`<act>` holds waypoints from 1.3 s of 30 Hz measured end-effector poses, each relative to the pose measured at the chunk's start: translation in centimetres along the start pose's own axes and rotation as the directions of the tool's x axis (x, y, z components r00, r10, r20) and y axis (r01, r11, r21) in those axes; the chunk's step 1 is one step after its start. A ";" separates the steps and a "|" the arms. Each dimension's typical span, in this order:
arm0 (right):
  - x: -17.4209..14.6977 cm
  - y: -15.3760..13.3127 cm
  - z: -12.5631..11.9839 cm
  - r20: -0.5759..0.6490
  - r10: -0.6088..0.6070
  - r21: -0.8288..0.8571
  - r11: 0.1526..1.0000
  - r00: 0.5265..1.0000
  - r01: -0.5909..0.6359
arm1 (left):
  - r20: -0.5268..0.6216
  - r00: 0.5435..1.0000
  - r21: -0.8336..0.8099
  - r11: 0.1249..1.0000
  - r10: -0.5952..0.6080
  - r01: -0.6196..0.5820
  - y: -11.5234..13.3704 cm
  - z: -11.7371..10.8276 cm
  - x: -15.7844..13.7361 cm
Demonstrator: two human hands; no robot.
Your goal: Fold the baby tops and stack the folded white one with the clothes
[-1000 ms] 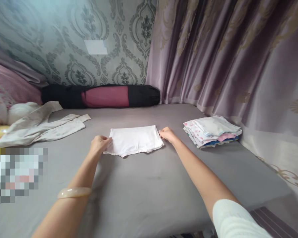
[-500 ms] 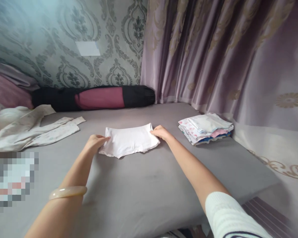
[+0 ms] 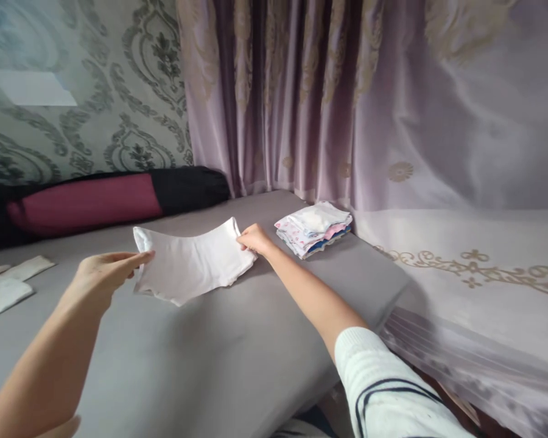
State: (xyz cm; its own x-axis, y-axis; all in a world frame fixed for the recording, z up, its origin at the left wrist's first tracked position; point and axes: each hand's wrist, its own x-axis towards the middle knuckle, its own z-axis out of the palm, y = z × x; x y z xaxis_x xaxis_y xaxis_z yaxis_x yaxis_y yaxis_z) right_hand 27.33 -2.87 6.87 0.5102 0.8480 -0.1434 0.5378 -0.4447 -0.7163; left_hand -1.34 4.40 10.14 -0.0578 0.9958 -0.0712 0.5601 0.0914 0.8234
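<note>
A small pair of white underpants (image 3: 192,261) hangs stretched between my hands, its middle sagging a little above the grey bed sheet (image 3: 228,359). My left hand (image 3: 112,267) pinches its left side between thumb and fingers. On the opposite side, my right hand (image 3: 254,238) is closed on the upper right edge. Just beyond my right hand lies a stack of folded clothes (image 3: 314,228), white and printed pieces with pink and blue ones among them.
Pale garments (image 3: 13,283) lie at the left edge of the bed. A long black and maroon bag (image 3: 91,204) rests along the patterned wall. Purple curtains (image 3: 274,109) hang behind the bed and down its right side.
The view has turned to the right. The white underpants have been lifted off the sheet by both hands and brought nearer the folded stack.
</note>
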 end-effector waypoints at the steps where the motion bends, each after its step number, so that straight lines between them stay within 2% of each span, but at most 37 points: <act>1: 0.0 0.1 -0.9 -0.014 0.016 0.067 0.998 1.000 -0.015 | 0.033 0.998 -0.034 0.998 -0.050 0.051 1.2 0.5 -0.7; 3: -0.1 0.3 -2.8 -0.060 0.038 0.222 0.975 0.997 -0.024 | 0.037 0.995 -0.099 0.991 -0.090 0.093 3.2 1.6 -2.0; 5: -0.3 0.4 -4.8 -0.117 0.057 0.330 0.944 0.992 -0.015 | 0.076 0.995 -0.177 0.982 -0.058 0.070 4.9 3.0 -3.0; 9: -0.9 0.9 -9.1 -0.225 0.089 0.381 0.924 0.970 0.004 | 0.183 0.978 -0.374 0.927 0.096 -0.021 7.3 6.3 -4.4; 11: -1.0 1.5 -11.2 -0.298 0.098 0.388 0.921 0.950 0.026 | 0.215 0.968 -0.434 0.900 0.130 -0.024 8.5 8.2 -5.0; 16: -0.8 4.0 -15.6 -0.464 0.077 0.255 0.966 0.882 0.050 | 0.315 0.922 -0.572 0.820 0.224 -0.004 11.2 13.2 -6.5; 21: -1.2 6.0 -19.2 -0.570 -0.038 -0.076 0.997 0.821 -0.006 | 0.411 0.882 -0.624 0.776 0.231 0.087 13.6 18.3 -7.6; 25: -1.9 6.9 -21.0 -0.563 -0.013 -0.169 0.980 0.826 -0.101 | 0.469 0.859 -0.619 0.769 0.203 0.157 15.2 22.2 -8.5; 31: -2.1 8.8 -22.7 -0.558 -0.021 -0.233 0.963 0.829 -0.133 | 0.533 0.829 -0.600 0.766 0.168 0.231 16.3 26.8 -9.6; 35: -1.8 10.2 -23.5 -0.547 -0.019 -0.259 0.954 0.837 -0.149 | 0.560 0.819 -0.572 0.775 0.130 0.268 16.5 28.7 -10.0; 39: -1.4 11.3 -23.7 -0.540 0.022 -0.248 0.951 0.841 -0.185 | 0.570 0.813 -0.566 0.773 0.117 0.286 16.4 29.5 -10.3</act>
State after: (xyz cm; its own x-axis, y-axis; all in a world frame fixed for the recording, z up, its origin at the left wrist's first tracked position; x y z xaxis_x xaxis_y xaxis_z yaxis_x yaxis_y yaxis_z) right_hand 48.63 -15.89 15.19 0.8038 0.5476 0.2323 0.5837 -0.6509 -0.4854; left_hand 32.84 -4.12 7.74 0.4902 0.8246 -0.2824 -0.0516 0.3509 0.9350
